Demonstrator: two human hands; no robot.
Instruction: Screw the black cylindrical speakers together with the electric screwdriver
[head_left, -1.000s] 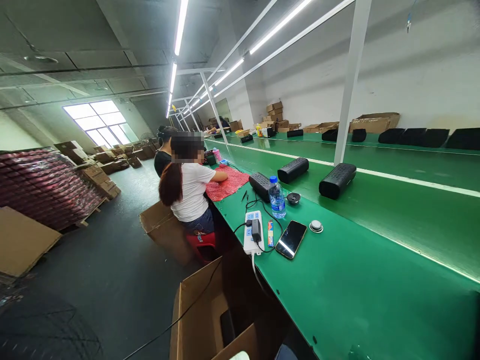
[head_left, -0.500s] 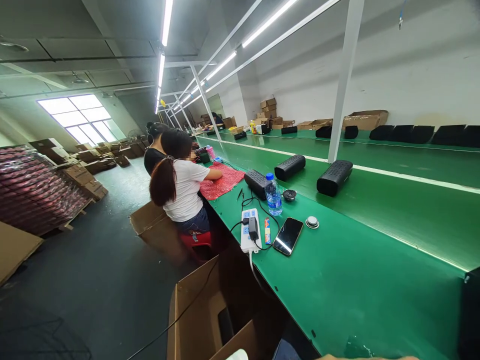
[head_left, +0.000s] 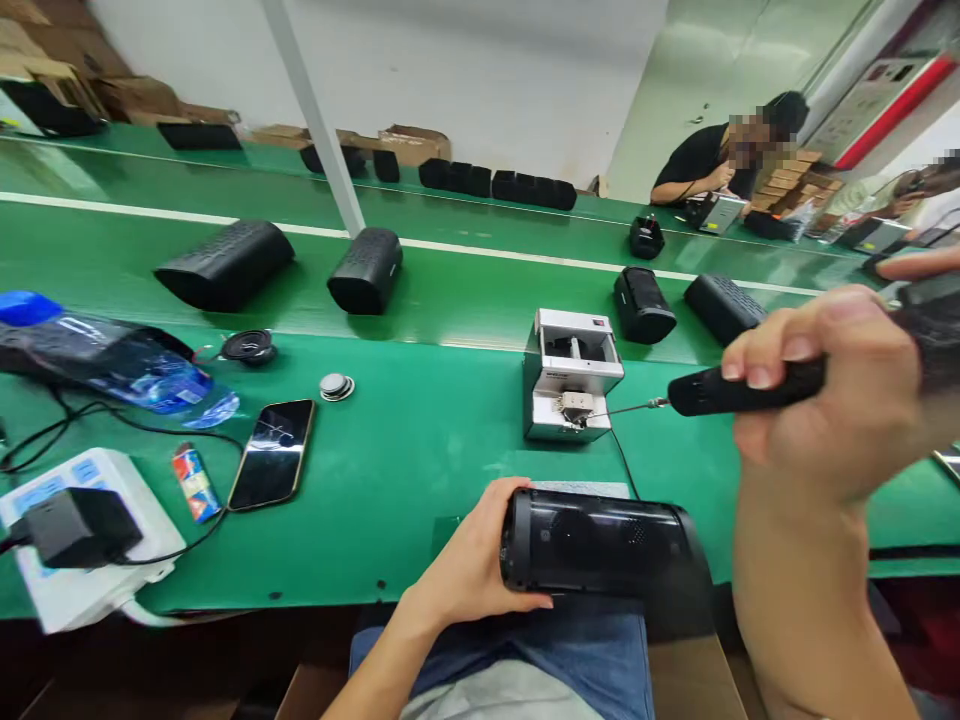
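Observation:
At the front edge of the table, my left hand (head_left: 471, 550) grips one end of a black speaker housing (head_left: 600, 545), its glossy side turned up. The other end of the housing is over my lap. On the right, my right hand (head_left: 840, 390) is wrapped around a black electric screwdriver (head_left: 709, 392). Its thin bit points left, with the tip at the front of a white screw feeder (head_left: 574, 375). Whether a screw sits on the bit is too small to tell.
To the left are a phone (head_left: 274, 455), a round silver part (head_left: 337, 387), a small speaker driver (head_left: 249, 347), a water bottle (head_left: 142, 370) and a power strip (head_left: 45, 590). More black speakers (head_left: 367, 270) stand behind. A co-worker (head_left: 739, 160) sits at the far right.
The view has swung right and down, from the aisle and seated co-workers to the bench in front of me. Both hands, the held speaker, the electric screwdriver and the screw feeder are now visible.

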